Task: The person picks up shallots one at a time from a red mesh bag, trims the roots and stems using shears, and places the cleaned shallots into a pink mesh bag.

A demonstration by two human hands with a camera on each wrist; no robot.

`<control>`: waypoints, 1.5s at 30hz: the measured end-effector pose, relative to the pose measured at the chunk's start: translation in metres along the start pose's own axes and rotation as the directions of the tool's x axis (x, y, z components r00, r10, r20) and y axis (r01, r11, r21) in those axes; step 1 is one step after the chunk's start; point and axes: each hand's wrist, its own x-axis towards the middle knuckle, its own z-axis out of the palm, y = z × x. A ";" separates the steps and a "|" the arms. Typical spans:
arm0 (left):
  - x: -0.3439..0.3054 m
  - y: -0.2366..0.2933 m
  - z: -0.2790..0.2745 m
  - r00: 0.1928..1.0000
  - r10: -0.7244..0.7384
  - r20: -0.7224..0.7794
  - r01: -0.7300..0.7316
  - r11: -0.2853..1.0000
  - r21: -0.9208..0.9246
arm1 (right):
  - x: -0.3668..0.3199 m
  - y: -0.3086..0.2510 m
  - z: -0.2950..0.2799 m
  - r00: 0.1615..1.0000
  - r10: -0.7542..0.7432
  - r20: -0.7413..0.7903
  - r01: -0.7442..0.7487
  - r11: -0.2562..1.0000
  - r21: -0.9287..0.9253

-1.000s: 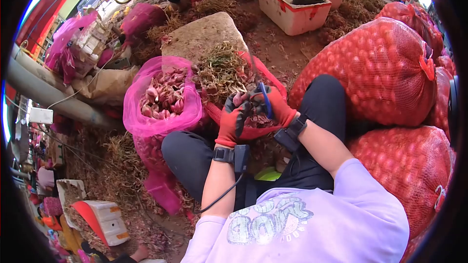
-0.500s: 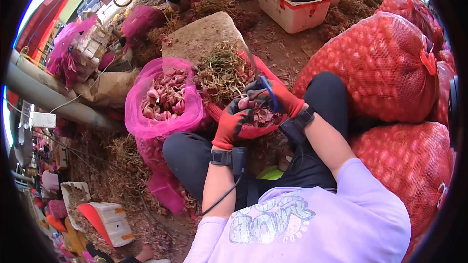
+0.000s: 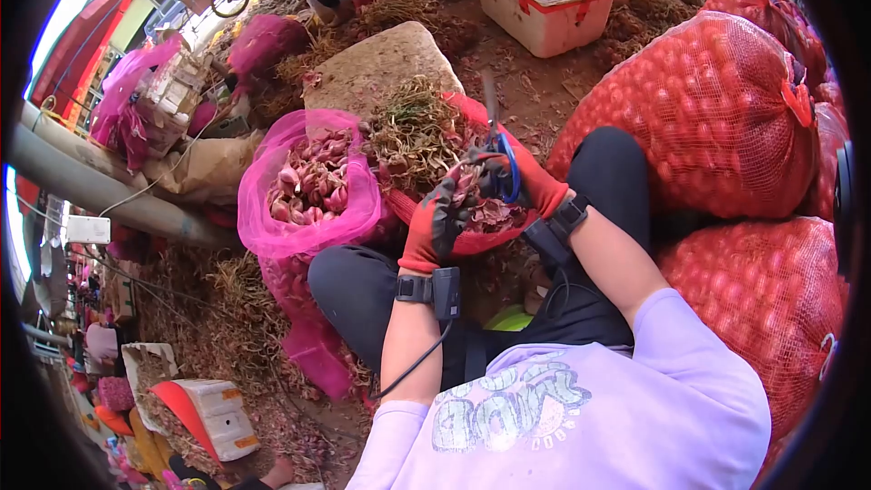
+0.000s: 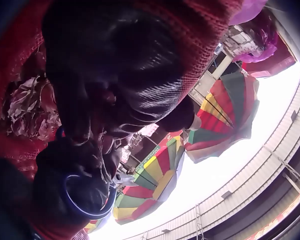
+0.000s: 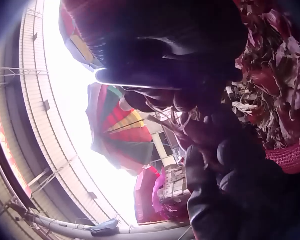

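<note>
In the head view, my left hand, in a red and dark glove, pinches a reddish bulb with stringy stems. My gloved right hand grips blue-handled scissors, their blades pointing up and away. The hands meet above a red mesh bag holding papery skins. The left wrist view has the blue handle loop around dark glove fingers, while the right wrist view shows thin stems between both hands. Dried stalks lie just beyond.
A pink mesh bag of bulbs stands left of the hands. Full red mesh sacks crowd the right side. Farther off are a pale slab and a white foam box. A thick pipe runs at the left.
The scissors have swung more upright, with their blades more visible. My left fingers have risen closer to the right hand, and the bulb between them is more covered.
</note>
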 end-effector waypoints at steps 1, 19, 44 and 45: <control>0.000 -0.001 -0.003 1.000 0.019 -0.022 -0.018 0.997 0.073 | -0.006 -0.005 0.012 1.000 0.026 0.009 -0.025 0.996 -0.080; -0.008 0.003 0.001 0.930 0.264 -0.255 -0.138 0.895 0.424 | -0.014 -0.008 0.024 0.990 0.137 -0.033 -0.139 0.988 -0.074; 0.003 -0.011 -0.011 0.967 0.142 -0.212 -0.193 0.950 -0.247 | 0.007 0.007 -0.021 1.000 0.010 -0.022 0.002 0.857 0.515; 0.002 -0.009 -0.007 0.969 0.126 -0.211 -0.185 0.940 -0.288 | 0.008 0.008 -0.024 0.998 0.049 -0.040 -0.018 0.831 0.556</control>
